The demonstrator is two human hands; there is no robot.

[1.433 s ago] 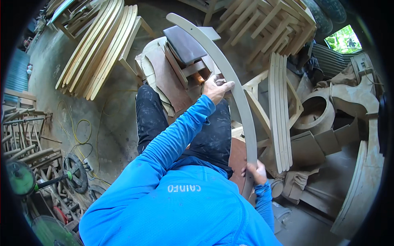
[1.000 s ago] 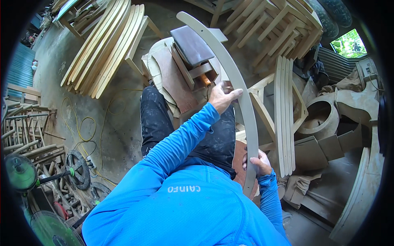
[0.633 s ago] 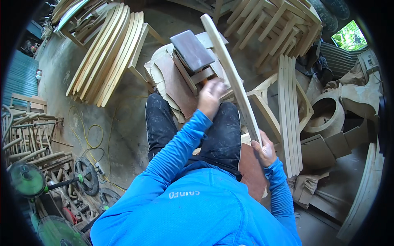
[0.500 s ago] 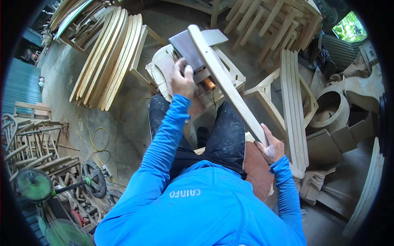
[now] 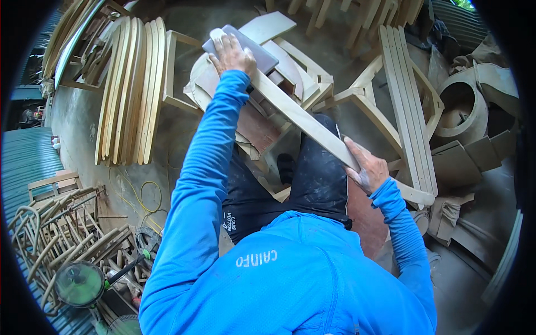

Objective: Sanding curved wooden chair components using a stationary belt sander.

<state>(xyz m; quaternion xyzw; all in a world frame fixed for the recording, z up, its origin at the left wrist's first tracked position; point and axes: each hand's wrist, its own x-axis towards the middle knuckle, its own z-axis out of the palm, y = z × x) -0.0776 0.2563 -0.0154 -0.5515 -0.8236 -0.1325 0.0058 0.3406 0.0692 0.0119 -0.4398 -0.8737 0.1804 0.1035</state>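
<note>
A long pale wooden slat (image 5: 304,120) with rounded ends slants across my lap, from the far left to the near right. My right hand (image 5: 368,167) is closed round its near end, thumb along the top. At the other end my left hand (image 5: 230,54) lies over the slat with fingers curled onto it, so part of the wood is hidden beneath. Under that end sits a flat grey panel (image 5: 258,51), on a cluttered wooden work stand. A pale board (image 5: 268,27) sticks out behind the panel.
Curved slats (image 5: 131,92) stand stacked on the left. Several straight slats (image 5: 407,111) lean on a wooden frame (image 5: 371,106) at my right. A green fan (image 5: 79,283) and bundled wooden parts (image 5: 61,234) are at the lower left, with a yellow cord (image 5: 146,195) on the floor.
My left hand has moved up and left from beside the slat onto its far end. That end has swung left and down over the grey panel; my right hand keeps its grip.
</note>
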